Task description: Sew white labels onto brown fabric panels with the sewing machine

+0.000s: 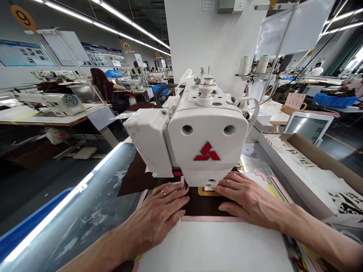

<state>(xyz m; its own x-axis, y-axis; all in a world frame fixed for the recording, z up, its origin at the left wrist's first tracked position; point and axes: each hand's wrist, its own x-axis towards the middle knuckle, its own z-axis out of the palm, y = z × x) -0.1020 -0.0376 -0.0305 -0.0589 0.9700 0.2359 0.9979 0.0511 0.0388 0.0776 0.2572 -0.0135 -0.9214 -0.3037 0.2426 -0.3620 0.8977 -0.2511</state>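
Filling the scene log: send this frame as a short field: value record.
station: white machine
work: brown cloth, partly under the machine
left hand: flat, fingertips at the cloth
right hand: thumb on the cloth, fingers by the yellow plate
nearest viewer: white sheet, pink strip along its far edge
far right: open box, printed pieces inside

One head-worn camera looked forward and down from above the wearer's forearms (109,245), which entered at lower left and right. It faced the sewing machine (208,132) end-on, from close by, its wide view reaching past to a neighbouring worktop (14,115) and ceiling lights (76,15).
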